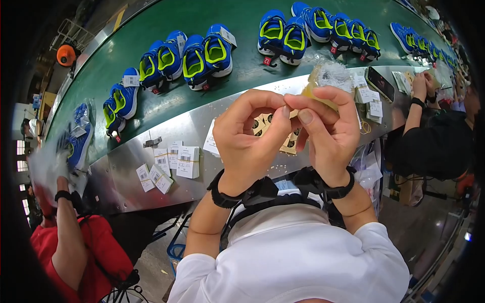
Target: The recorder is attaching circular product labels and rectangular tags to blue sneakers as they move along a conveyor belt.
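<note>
My left hand (247,139) and my right hand (332,134) meet above the metal ledge, thumbs and forefingers pinched closed and fingertips almost touching. Whatever they pinch is too small to make out. Partly hidden under them are tan printed pieces (289,143) with dark marks and small white grains scattered around. Just beyond my right hand sits a clear plastic bag (333,76) with something yellowish beside it. A white card (211,139) lies close to my left hand.
Pairs of blue shoes (207,53) with lime linings stand on the green belt (242,81). Banded white tag stacks (188,161) and a phone (380,83) rest on the metal ledge (121,177). Co-workers sit on both sides; the left one (65,237) handles a bagged shoe.
</note>
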Available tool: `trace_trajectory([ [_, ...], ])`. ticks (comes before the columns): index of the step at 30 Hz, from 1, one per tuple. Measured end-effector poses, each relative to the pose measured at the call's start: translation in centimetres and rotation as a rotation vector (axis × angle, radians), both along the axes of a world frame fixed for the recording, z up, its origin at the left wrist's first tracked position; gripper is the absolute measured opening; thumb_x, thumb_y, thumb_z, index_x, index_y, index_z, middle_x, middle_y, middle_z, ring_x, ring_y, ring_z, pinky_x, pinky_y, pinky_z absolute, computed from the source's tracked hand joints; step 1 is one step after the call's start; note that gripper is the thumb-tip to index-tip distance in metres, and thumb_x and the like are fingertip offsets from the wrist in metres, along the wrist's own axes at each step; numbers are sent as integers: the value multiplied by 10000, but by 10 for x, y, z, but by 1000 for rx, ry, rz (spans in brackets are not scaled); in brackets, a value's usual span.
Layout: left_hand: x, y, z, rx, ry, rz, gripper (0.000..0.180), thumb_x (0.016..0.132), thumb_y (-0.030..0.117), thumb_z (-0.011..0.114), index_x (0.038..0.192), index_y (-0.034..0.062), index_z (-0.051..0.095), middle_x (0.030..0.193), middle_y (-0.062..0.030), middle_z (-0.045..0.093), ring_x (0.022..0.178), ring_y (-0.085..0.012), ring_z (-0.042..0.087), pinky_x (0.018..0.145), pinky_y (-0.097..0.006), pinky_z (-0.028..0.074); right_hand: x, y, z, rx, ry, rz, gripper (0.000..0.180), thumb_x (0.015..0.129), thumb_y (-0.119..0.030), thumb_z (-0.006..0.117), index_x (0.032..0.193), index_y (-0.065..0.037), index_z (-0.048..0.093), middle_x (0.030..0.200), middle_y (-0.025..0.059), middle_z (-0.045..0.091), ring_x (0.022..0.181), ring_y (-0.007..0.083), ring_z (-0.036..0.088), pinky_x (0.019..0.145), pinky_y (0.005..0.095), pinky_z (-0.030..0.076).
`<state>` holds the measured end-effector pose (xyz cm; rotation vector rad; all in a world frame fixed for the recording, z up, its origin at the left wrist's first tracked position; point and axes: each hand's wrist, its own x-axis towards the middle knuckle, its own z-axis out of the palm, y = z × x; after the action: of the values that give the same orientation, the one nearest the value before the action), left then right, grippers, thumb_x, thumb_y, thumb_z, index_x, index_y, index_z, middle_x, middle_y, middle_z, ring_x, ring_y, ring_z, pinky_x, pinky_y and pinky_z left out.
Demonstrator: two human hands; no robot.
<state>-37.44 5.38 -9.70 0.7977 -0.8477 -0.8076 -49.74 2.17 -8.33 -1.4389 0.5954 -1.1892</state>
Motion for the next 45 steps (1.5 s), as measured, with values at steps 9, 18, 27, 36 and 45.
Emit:
trace_trajectory([
  [9,-7,-10,-8,28,-152,171,76,746,-22,636,820,-22,618,765,-66,654,696,-107,637,645,-226,502,-7,-4,1,48,-22,43,257,924,-34,497,1156,-27,386,1109,184,626,836,152,667,503,166,490],
  [18,-7,-22,-14,-45,-290,312,77,748,-23,633,822,-22,612,761,-70,654,674,-118,635,638,-236,505,-14,-8,-5,-15,-41,152,329,920,-47,493,1219,-18,357,1227,210,554,900,171,654,613,181,520],
  [27,3,-30,-19,80,-177,207,77,853,11,578,907,-41,592,856,-89,657,771,-107,619,727,-228,497,-33,-19,-4,188,-162,266,440,927,-94,482,1320,-20,297,1258,242,513,926,239,652,600,207,529],
  [36,3,-41,-28,161,-334,236,92,870,22,594,947,-27,587,861,-81,654,760,-108,622,704,-223,503,-50,-36,-6,726,-564,490,453,946,-174,455,1354,-59,296,1329,232,447,982,216,635,540,203,512],
  [45,7,-44,-33,149,-305,258,202,858,-22,586,1059,-23,574,913,-94,662,776,-123,638,713,-231,514,-56,-39,-8,729,-471,359,571,836,-22,625,1323,-73,330,1115,100,577,865,152,636,508,183,499],
])
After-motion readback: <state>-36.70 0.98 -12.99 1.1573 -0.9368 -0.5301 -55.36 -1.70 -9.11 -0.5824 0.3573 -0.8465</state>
